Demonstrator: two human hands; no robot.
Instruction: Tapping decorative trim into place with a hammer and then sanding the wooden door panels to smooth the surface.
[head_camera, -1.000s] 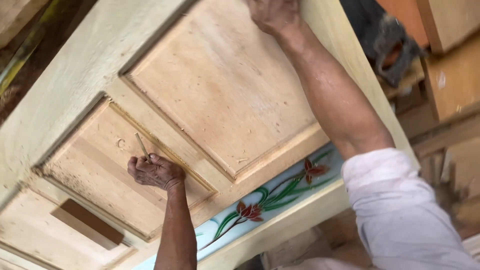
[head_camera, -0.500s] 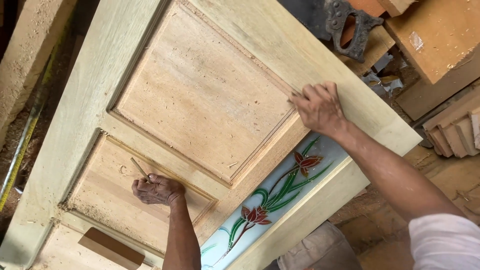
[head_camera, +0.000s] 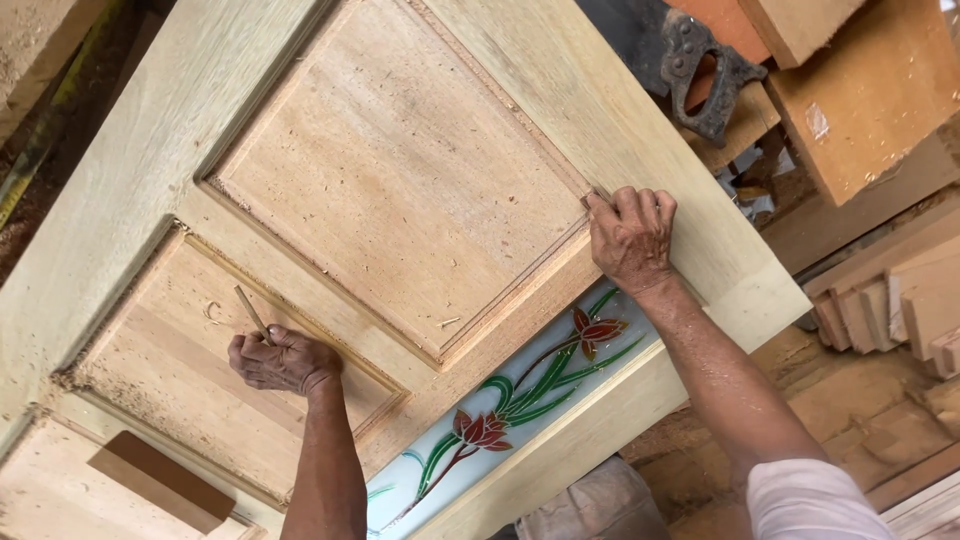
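A pale wooden panelled door (head_camera: 150, 150) lies flat under me. My left hand (head_camera: 282, 361) rests on its lower recessed panel (head_camera: 170, 370) and is closed around a thin wooden stick (head_camera: 251, 312) that points up and left. My right hand (head_camera: 632, 236) presses on the door's right stile at the corner of the large upper panel (head_camera: 400, 180), with a small piece of something pinched under the fingertips. A painted glass strip with red flowers and green leaves (head_camera: 520, 400) runs along the door between my two arms.
A dark hand saw handle (head_camera: 705, 75) lies on wood offcuts at the upper right. Stacked boards and planks (head_camera: 900, 300) crowd the right side. A brown wooden block (head_camera: 160, 480) rests on the door at the lower left. Sawdust covers the panels.
My right hand has come down from the door's far end to the corner of the upper panel. The left hand has stayed on the lower panel with the stick.
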